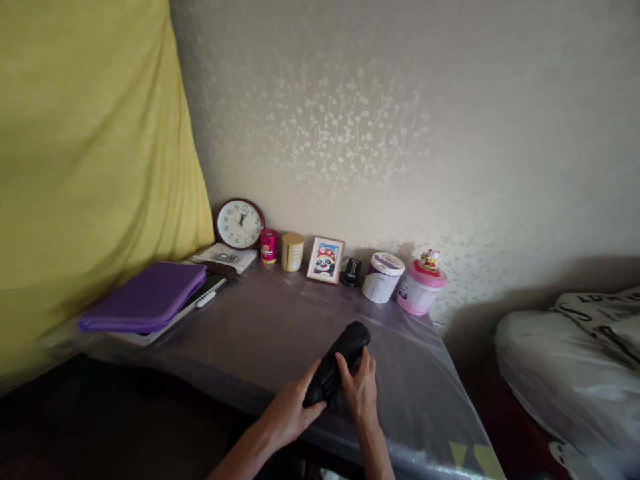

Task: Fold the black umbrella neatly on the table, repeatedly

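Note:
A black, rolled oblong bundle point(336, 363), which looks like a folded umbrella, lies slantwise between my two hands above the near part of the table. Its far end points up and to the right. My left hand point(295, 407) grips the lower left end, thumb along the near side and fingers behind it. On the right side, my right hand point(359, 383) holds the upper half, with its thumb on top and its fingers curled round the far edge. Parts of the fingers of both hands are hidden by the bundle.
The table point(270, 320) has a clear plastic cover. Along the wall stand a clock point(240, 224), a pink can point(269, 247), a yellow-lidded can point(293, 253), a framed panda picture point(325, 260), a black object point(351, 273), a white tub point(383, 279) and a pink-lidded tub point(421, 290). A purple folder point(145, 297) lies left.

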The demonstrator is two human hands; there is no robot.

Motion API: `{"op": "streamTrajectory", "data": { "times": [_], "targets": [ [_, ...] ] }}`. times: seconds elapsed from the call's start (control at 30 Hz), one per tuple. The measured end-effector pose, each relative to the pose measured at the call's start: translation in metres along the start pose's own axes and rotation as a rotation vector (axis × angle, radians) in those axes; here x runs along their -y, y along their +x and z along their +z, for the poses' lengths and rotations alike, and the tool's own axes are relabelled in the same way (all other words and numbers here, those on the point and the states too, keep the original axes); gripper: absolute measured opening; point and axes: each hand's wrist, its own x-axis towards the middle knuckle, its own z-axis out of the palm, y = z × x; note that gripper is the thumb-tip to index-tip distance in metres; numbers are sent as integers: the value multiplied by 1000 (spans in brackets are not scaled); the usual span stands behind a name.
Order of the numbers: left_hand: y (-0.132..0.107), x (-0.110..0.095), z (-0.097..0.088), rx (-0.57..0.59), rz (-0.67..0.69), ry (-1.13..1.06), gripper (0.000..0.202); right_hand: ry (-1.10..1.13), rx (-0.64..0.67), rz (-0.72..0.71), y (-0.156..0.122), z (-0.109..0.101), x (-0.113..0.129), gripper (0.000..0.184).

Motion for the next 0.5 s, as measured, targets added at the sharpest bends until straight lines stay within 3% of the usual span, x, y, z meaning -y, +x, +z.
{"op": "streamTrajectory", "data": {
  "times": [0.2,0.37,0.5],
  "targets": [
    [12,6,-4,18,12,417,70,-202,146,-256,0,2,-11,34],
    [12,0,-4,-56,-50,546,66,-135,258,-354,4,1,-11,23],
    [10,-5,-1,-114,-39,614,62,-33,258,-380,7,1,-9,17]
  ]
}}
